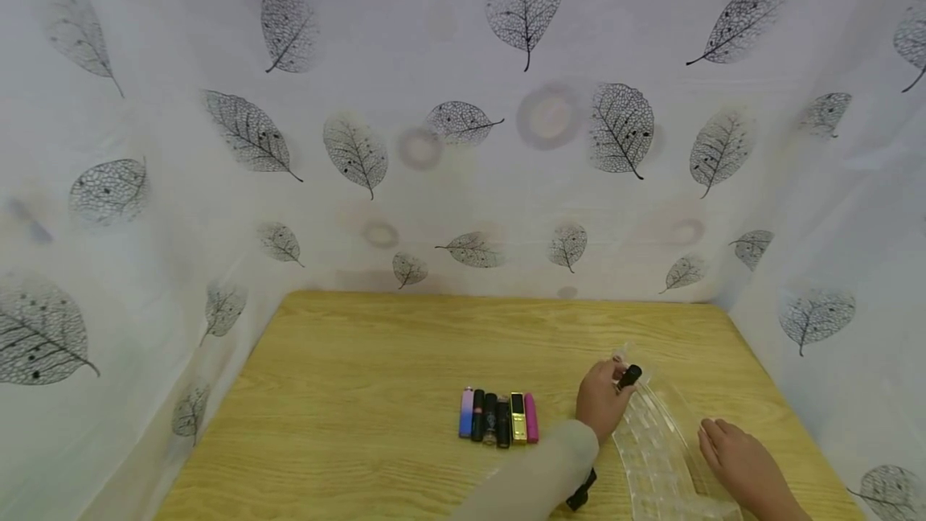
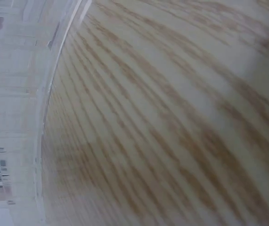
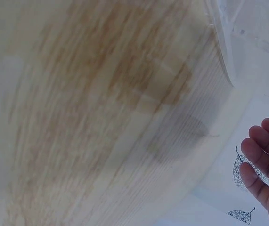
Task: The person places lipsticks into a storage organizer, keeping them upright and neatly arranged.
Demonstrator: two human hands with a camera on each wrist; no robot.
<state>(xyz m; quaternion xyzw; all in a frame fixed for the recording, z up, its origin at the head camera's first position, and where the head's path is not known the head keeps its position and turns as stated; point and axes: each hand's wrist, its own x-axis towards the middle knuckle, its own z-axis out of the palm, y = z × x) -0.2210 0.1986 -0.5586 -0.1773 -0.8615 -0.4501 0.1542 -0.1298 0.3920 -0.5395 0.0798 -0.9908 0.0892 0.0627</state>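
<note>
My left hand (image 1: pixel 603 402) pinches a small black lipstick-like tube (image 1: pixel 630 377) above the far end of a clear plastic organizer (image 1: pixel 647 445) with many small compartments. In the left wrist view the clear organizer (image 2: pixel 21 103) runs along the left edge, and the hand itself is out of sight. To the right of the organizer, my right hand (image 1: pixel 745 463) holds nothing. Its loosely bent fingers (image 3: pixel 261 150) show at the right of the right wrist view, apart from the organizer (image 3: pixel 252 37).
Left of the left hand, several lipstick tubes lie side by side: a lilac-blue one (image 1: pixel 466 412), black ones, a gold one (image 1: pixel 518 418) and a magenta one (image 1: pixel 531 418). The wood-grain table (image 1: pixel 347 408) meets a leaf-print cloth (image 1: pixel 470 183) at its back and sides.
</note>
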